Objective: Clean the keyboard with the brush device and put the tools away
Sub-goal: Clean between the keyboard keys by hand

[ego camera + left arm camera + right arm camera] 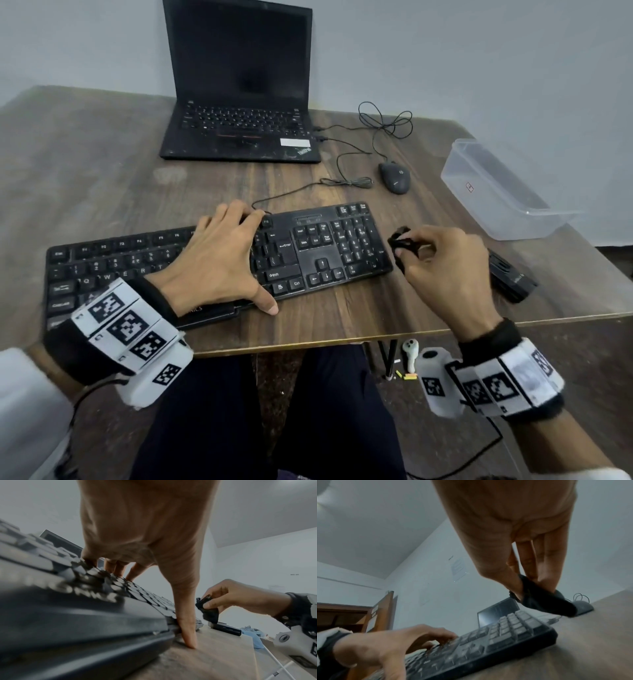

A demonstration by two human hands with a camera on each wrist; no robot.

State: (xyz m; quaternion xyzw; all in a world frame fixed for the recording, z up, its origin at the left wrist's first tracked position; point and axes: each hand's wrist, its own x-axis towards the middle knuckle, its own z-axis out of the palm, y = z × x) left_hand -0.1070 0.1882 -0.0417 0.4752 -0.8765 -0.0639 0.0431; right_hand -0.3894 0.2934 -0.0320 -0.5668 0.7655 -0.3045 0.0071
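Item one: brown wood-grain desk (102,164), carrying everything below.

Item two: black open laptop (239,102) at the desk's far edge, screen dark, out of my working area.

Item three: black full-size wired keyboard (329,246) along the near edge. My left hand (219,257) lies spread across its middle, fingers apart and fairly straight on the keys, thumb tip on the desk at the front rim, I judge to keep the board from sliding.

Item four: clear rectangular plastic tub (479,202) at the right edge (likely where the tools go).

Item five: black wired mouse (394,177), beyond the keyboard's right end.

Item six: small black brush device (404,245), pinched by my right hand (445,270), fingertips clamped round it, raised off the desk just beside the keyboard's right end, ready to sweep the number pad.
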